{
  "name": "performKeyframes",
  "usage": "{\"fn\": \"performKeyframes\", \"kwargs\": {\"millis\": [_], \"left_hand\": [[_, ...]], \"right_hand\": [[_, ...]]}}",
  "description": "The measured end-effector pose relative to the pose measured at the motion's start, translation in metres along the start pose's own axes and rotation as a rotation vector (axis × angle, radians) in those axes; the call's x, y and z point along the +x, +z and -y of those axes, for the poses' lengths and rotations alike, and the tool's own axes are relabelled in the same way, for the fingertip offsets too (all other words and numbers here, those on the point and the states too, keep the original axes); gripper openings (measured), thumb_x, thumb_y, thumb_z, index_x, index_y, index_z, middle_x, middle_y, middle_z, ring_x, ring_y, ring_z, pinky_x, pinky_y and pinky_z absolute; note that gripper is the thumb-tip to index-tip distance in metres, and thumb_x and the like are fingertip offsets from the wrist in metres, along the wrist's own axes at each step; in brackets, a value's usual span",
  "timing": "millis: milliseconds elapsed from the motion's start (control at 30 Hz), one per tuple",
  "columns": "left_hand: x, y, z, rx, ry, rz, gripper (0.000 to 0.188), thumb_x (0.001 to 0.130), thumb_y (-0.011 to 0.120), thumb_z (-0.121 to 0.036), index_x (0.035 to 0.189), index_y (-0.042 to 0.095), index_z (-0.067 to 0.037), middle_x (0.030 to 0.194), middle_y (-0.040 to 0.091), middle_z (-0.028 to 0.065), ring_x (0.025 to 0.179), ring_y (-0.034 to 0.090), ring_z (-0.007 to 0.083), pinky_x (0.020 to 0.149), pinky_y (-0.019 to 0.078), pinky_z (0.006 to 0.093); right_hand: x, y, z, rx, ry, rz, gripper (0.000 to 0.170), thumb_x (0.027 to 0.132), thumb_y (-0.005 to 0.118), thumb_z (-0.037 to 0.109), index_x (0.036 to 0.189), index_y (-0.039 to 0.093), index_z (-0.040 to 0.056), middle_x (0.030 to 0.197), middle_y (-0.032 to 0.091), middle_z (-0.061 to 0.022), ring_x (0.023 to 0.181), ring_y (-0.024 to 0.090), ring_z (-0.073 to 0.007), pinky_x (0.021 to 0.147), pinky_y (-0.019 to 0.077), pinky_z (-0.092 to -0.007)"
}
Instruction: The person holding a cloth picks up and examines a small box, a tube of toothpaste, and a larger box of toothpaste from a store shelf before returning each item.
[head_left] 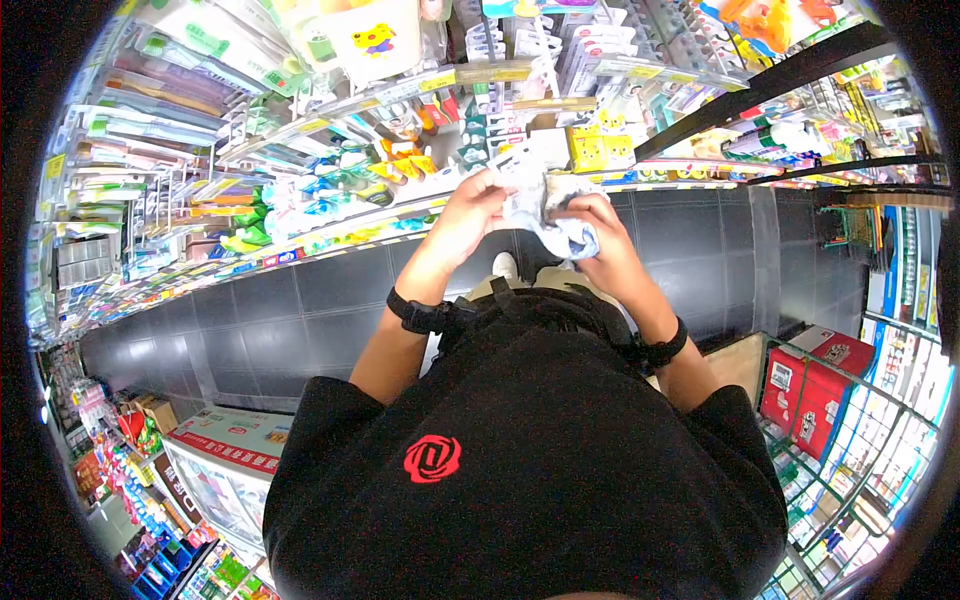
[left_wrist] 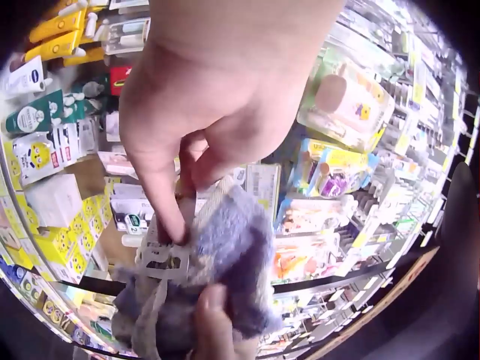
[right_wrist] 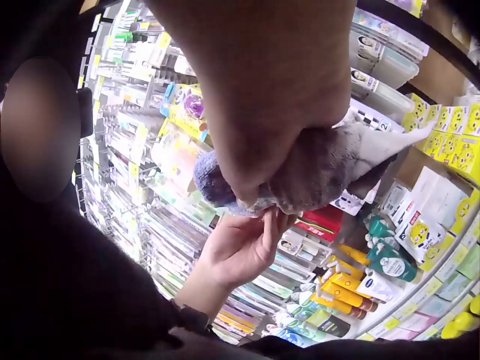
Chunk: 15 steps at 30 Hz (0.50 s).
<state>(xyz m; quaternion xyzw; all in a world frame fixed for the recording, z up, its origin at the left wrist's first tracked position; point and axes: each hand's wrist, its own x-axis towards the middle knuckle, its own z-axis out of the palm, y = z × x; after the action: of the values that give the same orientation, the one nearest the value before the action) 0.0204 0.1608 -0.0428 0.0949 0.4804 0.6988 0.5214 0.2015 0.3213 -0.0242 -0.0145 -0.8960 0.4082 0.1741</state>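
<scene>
A fluffy blue-grey and white cloth [head_left: 568, 238] is held up between both hands in front of the shelves. My left hand [head_left: 468, 222] pinches its edge with curled fingers. In the left wrist view a pale card with cut-outs [left_wrist: 166, 262] shows beside those fingertips, against the cloth [left_wrist: 236, 244]. My right hand [head_left: 608, 245] grips the other side, its thumb [left_wrist: 214, 319] pressed on the pile. From the right wrist, the cloth [right_wrist: 319, 169] looks bunched under the right hand [right_wrist: 259, 135], with a white end sticking out; the left hand [right_wrist: 244, 244] meets its lower edge.
Shelves ahead carry hanging toothbrush packs [head_left: 165, 90], orange tubes [head_left: 405, 160] and yellow boxes [head_left: 600, 148]. Dark floor tiles [head_left: 690, 250] run below. A red box [head_left: 815, 390] sits by a wire rack at the right; a white display case [head_left: 225, 455] stands behind left.
</scene>
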Motion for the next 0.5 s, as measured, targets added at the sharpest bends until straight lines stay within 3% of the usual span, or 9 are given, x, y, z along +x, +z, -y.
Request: {"fn": "performKeyframes", "kwargs": {"millis": [100, 200, 267, 367, 500], "left_hand": [[-0.003, 0.014, -0.001, 0.170, -0.060, 0.231, 0.034, 0.097, 0.058, -0.007, 0.131, 0.054, 0.001, 0.122, 0.065, 0.0132, 0.107, 0.069, 0.0265, 0.091, 0.0594, 0.0406], [-0.001, 0.026, 0.008, 0.197, -0.090, 0.259, 0.040, 0.097, 0.060, -0.008, 0.134, 0.051, 0.002, 0.125, 0.064, 0.0151, 0.108, 0.068, 0.0282, 0.090, 0.0596, 0.0428], [-0.003, 0.027, 0.006, 0.195, -0.102, 0.252, 0.041, 0.097, 0.061, -0.008, 0.135, 0.050, 0.003, 0.124, 0.064, 0.0156, 0.109, 0.068, 0.0283, 0.090, 0.0598, 0.0438], [-0.008, 0.022, 0.001, 0.079, -0.073, 0.143, 0.040, 0.096, 0.057, -0.004, 0.135, 0.050, 0.003, 0.124, 0.064, 0.0173, 0.109, 0.068, 0.0307, 0.092, 0.0591, 0.0452], [-0.004, 0.000, 0.009, -0.101, -0.035, 0.014, 0.035, 0.099, 0.048, -0.004, 0.133, 0.049, 0.005, 0.124, 0.064, 0.0196, 0.110, 0.068, 0.0335, 0.097, 0.0565, 0.0454]], "right_hand": [[0.006, 0.002, -0.002, 0.123, 0.171, -0.155, 0.036, 0.075, 0.067, -0.002, 0.111, 0.065, 0.0009, 0.106, 0.060, -0.0158, 0.103, 0.061, -0.0354, 0.093, 0.0486, -0.0402], [0.019, 0.005, -0.005, 0.104, 0.191, -0.274, 0.035, 0.076, 0.068, 0.001, 0.110, 0.064, 0.0002, 0.106, 0.060, -0.0168, 0.101, 0.061, -0.0364, 0.091, 0.0492, -0.0405], [0.022, 0.004, 0.000, 0.096, 0.206, -0.249, 0.036, 0.075, 0.070, 0.003, 0.110, 0.064, 0.0000, 0.108, 0.060, -0.0163, 0.104, 0.060, -0.0363, 0.093, 0.0487, -0.0406], [0.018, 0.003, 0.004, -0.024, 0.079, -0.113, 0.038, 0.072, 0.071, 0.004, 0.110, 0.065, 0.0018, 0.114, 0.059, -0.0144, 0.111, 0.058, -0.0348, 0.098, 0.0469, -0.0421], [0.002, 0.001, -0.003, 0.046, 0.085, -0.020, 0.041, 0.072, 0.072, -0.004, 0.112, 0.066, 0.0019, 0.110, 0.062, -0.0129, 0.104, 0.062, -0.0318, 0.091, 0.0496, -0.0376]]}}
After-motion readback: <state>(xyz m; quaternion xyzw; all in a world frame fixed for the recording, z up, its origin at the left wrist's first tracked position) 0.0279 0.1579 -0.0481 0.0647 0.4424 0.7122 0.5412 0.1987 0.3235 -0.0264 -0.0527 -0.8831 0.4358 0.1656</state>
